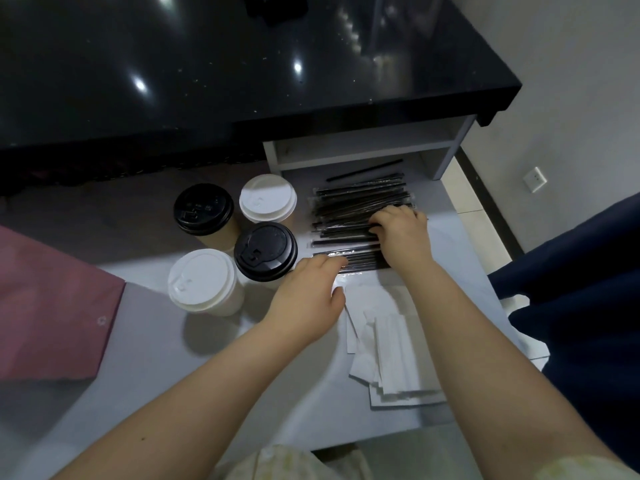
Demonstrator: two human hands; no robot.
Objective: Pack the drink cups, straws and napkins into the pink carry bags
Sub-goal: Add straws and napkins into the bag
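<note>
No legible writing on cups or wrapped straws. Left hand and right hand rest on straws; grip indeterminate.

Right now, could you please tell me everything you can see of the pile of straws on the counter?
The straws are thin, black and mostly sealed in clear wrappers, lying roughly parallel in a loose heap on the pale counter, right of the four lidded cups and beyond the white napkins. One bare straw lies apart at the far edge. The right hand presses its fingers into the heap; the left hand touches the nearest ones.
</note>
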